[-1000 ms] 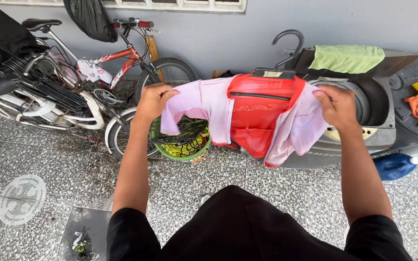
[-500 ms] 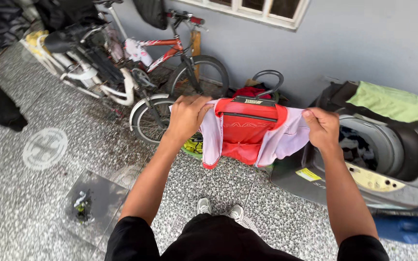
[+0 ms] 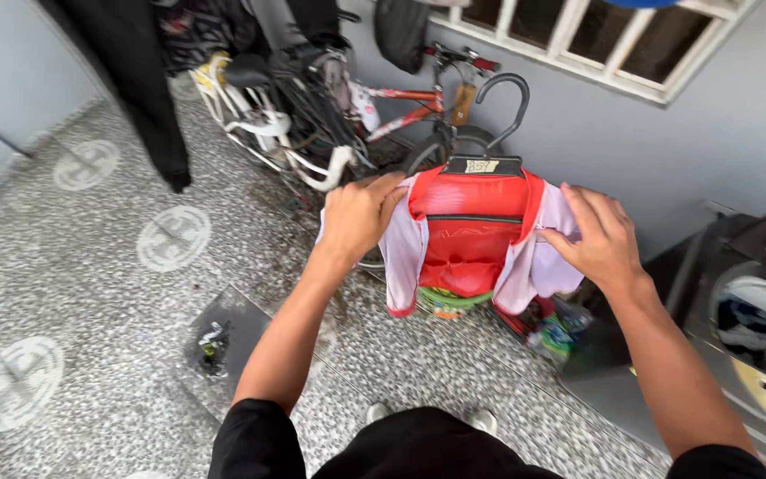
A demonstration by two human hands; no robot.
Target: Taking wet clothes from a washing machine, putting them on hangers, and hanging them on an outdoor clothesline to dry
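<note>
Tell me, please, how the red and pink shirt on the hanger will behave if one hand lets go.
The shirt looks thin and floppy: its pink sides droop beside both hands. It probably weighs little. Released by the left hand or right hand, it would likely sag or tilt on the black hanger.

Soft, even daylight fills the yard, bright enough that colours read clearly, with no hard shadows on the speckled floor [image 3: 90,293]. The grey wall [image 3: 667,151] looks flat and glare-free. Wide-angle bending tilts the window bars [image 3: 578,35] and stretches the edges. The bicycles [image 3: 330,115] smear slightly; the near forearms stay sharp.
</note>
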